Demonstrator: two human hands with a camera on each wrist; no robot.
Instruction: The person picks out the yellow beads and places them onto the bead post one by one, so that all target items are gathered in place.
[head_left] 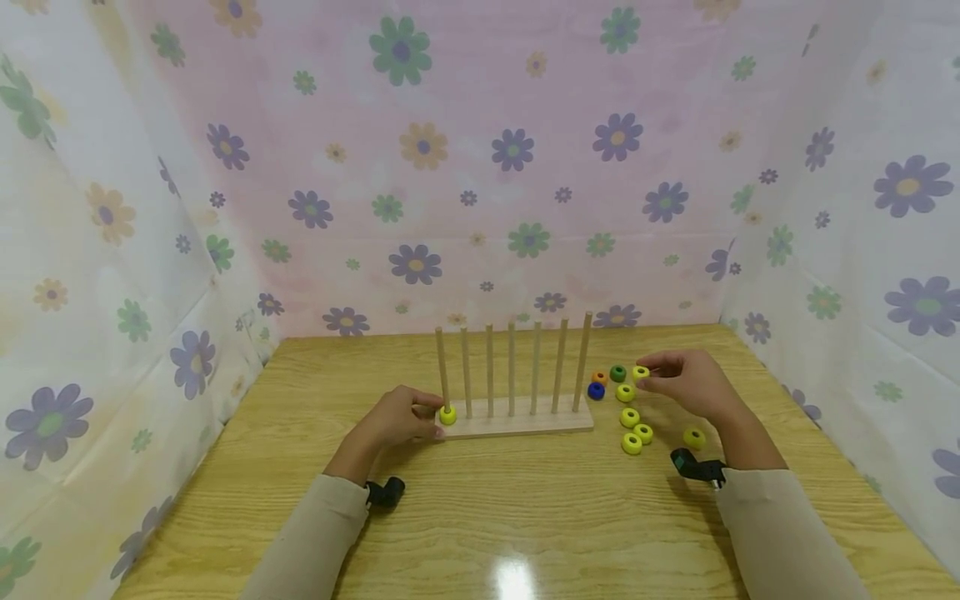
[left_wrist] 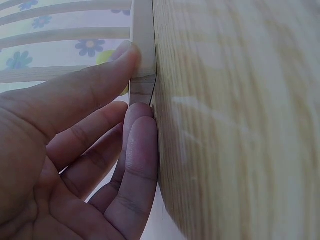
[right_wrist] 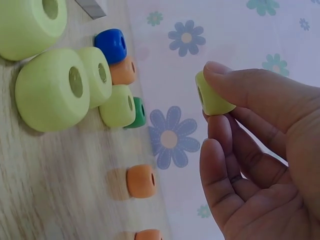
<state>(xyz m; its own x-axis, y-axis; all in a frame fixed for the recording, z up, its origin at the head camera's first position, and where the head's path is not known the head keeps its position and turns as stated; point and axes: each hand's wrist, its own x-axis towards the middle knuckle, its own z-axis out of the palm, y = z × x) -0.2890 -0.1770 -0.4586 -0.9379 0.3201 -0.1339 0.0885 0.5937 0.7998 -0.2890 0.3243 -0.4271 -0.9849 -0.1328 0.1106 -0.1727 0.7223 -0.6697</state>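
Note:
A wooden stand (head_left: 517, 424) with a row of upright pegs is in the middle of the head view. One yellow bead (head_left: 447, 416) sits at the foot of its leftmost peg. My left hand (head_left: 396, 414) grips the stand's left end; in the left wrist view the thumb lies on the base (left_wrist: 143, 55) and the fingertips touch its end. To the right of the stand, my right hand (head_left: 693, 385) pinches another yellow bead (right_wrist: 218, 99) between thumb and fingers, lifted off the table. The held bead's hole shows in the right wrist view.
Right of the stand lie several loose yellow beads (head_left: 632, 443), with a blue bead (head_left: 596, 391), an orange bead (head_left: 600, 378) and a green bead (head_left: 618, 373). One yellow bead (head_left: 694, 437) lies near my right wrist. Flowered cloth (head_left: 480, 167) surrounds the wooden table (head_left: 450, 517).

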